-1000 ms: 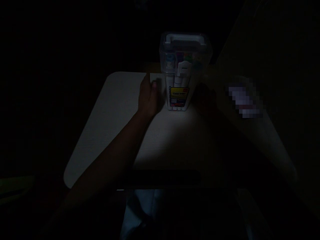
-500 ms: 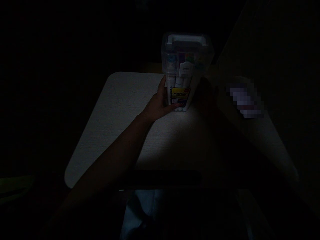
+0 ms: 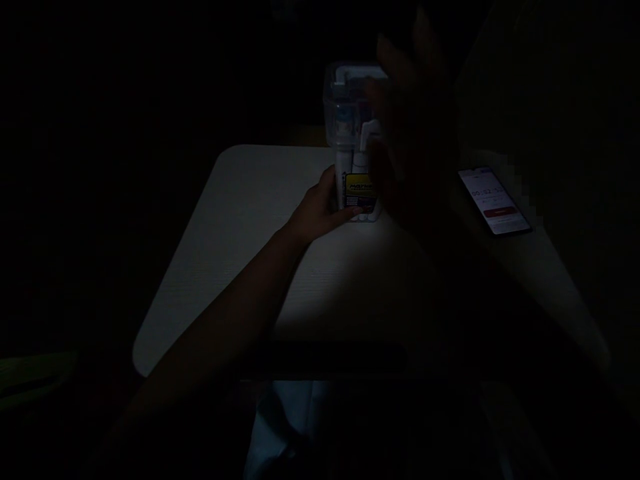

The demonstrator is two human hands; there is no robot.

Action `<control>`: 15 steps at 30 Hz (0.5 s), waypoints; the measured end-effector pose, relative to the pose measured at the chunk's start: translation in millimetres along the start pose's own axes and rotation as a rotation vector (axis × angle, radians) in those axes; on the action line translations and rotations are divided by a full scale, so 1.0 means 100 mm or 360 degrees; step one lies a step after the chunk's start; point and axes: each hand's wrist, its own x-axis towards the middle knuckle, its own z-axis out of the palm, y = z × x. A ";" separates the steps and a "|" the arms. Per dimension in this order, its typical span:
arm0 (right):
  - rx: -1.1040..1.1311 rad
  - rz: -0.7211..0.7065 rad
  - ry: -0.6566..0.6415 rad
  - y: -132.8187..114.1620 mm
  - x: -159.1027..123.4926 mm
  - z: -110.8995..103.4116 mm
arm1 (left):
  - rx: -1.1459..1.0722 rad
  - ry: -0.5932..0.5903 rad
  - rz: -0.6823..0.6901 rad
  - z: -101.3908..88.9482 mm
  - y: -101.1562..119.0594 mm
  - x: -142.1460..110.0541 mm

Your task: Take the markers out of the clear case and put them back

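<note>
Clear box (image 3: pixel 350 143) of markers (image 3: pixel 343 162), upright at the twelve o'clock of the desk (image 3: pixel 225 220).
Base is gripped from eight o'clock by the left hand (image 3: pixel 315 213), thumb laid across the label (image 3: pixel 359 193), other fingers partly hidden, presumably so that the tall box is steadied. Right hand (image 3: pixel 413 127) is raised at the box's three o'clock, fingers spread; contact cannot be told in shadow. Phone (image 3: pixel 495 200) is laid screen up at two o'clock, apparently so that its digits can be read.
</note>
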 end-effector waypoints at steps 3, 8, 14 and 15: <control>-0.0127 -0.0068 0.0071 0.06 0.02 -0.02 | -0.0026 -0.0002 0.0006 0.00 -0.01 0.00; -0.0107 0.0034 0.0086 0.12 -0.05 0.03 | -0.0043 0.0001 -0.0012 0.02 -0.02 0.00; -0.0089 0.0113 0.0080 0.06 -0.06 0.01 | -0.0017 0.0018 -0.0014 0.01 0.00 0.00; -0.0110 0.0075 0.0058 0.06 -0.06 0.01 | -0.0008 0.0024 -0.0016 0.01 0.00 0.00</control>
